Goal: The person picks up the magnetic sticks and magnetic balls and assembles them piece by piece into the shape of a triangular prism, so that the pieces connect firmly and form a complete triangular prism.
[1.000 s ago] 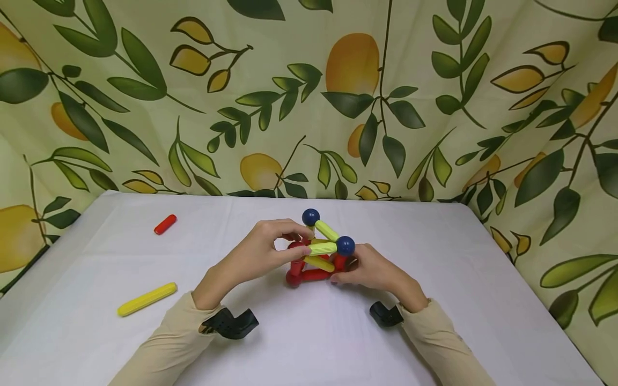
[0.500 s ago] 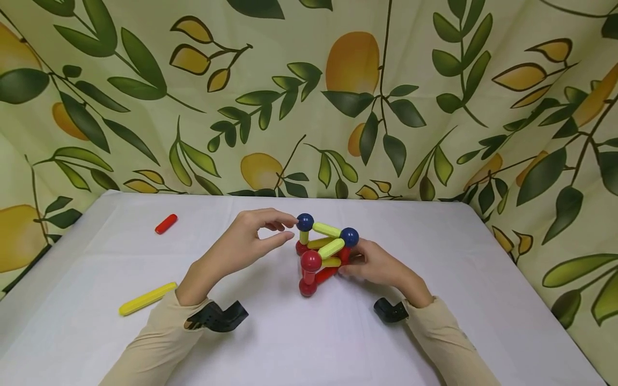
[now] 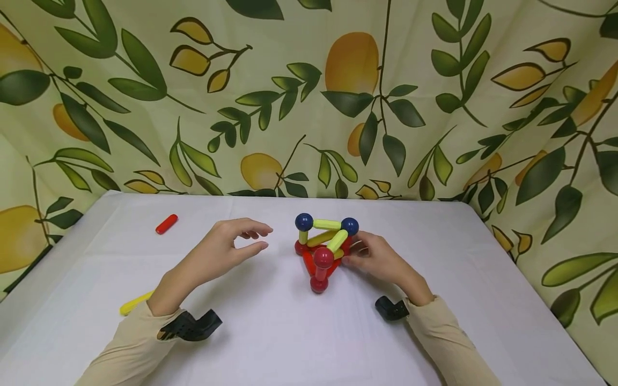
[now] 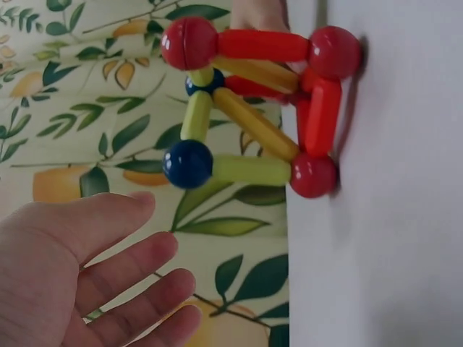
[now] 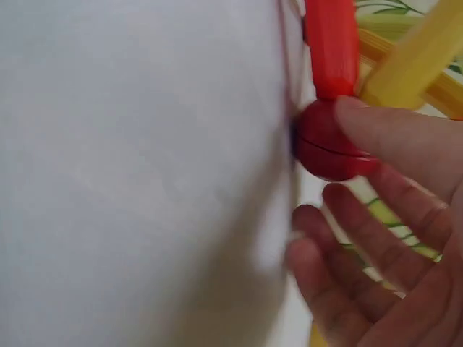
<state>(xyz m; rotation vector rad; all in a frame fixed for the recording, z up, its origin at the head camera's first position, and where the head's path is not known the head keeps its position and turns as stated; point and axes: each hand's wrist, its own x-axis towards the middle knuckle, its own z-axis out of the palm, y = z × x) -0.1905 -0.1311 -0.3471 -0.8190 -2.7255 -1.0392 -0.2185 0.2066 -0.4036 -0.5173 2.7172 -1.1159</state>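
A frame of magnetic sticks and balls stands on the white table, made of red, yellow and pale green sticks. Two blue balls sit at its top back corners, and a red ball tops the front post. My right hand pinches the base ball at the right corner between thumb and index finger. To the left of the frame, my left hand hovers with loosely bent, parted fingers and holds nothing. In the left wrist view, the left fingertips are apart from the nearest blue ball.
On the left of the white table lie a short red stick and a longer yellow stick, partly covered by my left forearm. A leaf-and-fruit patterned curtain hangs behind the table.
My left hand has let go of the frame and drawn back to the left. The frame has turned, its front red post swinging right. My right hand stays at the right base corner.
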